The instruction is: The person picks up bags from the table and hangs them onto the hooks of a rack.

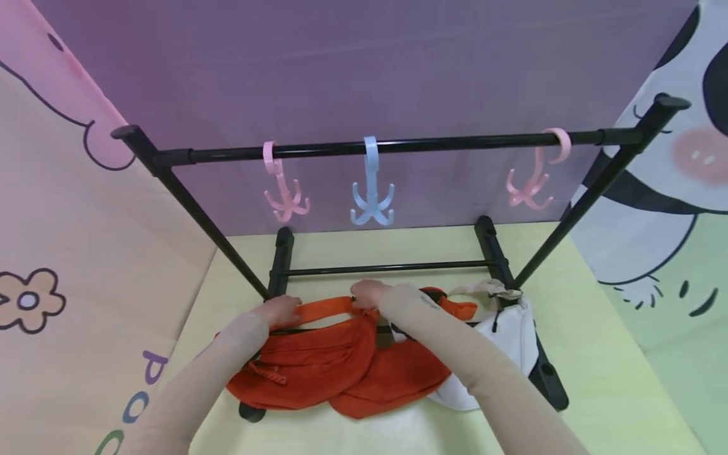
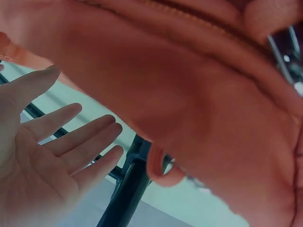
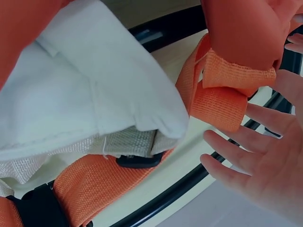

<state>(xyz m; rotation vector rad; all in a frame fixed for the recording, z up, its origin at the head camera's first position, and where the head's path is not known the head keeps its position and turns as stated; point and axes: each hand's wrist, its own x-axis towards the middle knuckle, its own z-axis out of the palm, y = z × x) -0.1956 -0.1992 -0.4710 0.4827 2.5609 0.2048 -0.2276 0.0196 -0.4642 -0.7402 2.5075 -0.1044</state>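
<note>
A red-orange waist bag (image 1: 307, 360) lies over the lower bar of a black rack, its front zipper visible. An orange webbing strap (image 1: 324, 308) runs along its upper side. My left hand (image 1: 281, 311) is at the strap's left end; in the left wrist view its fingers (image 2: 90, 132) are spread and straight behind the bag. Toward the strap's right end is my right hand (image 1: 368, 294). The right wrist view shows that hand's fingers (image 3: 236, 151) extended beside folded orange webbing (image 3: 220, 109), with the thumb close against it.
Beside it lie another red-orange bag part (image 1: 392, 379) and a white bag (image 1: 512, 332), partly behind my right forearm. The rack's top bar (image 1: 455, 145) carries a pink hook (image 1: 284, 189), a blue hook (image 1: 372, 189) and another pink hook (image 1: 531, 183). Printed cloth walls surround the table.
</note>
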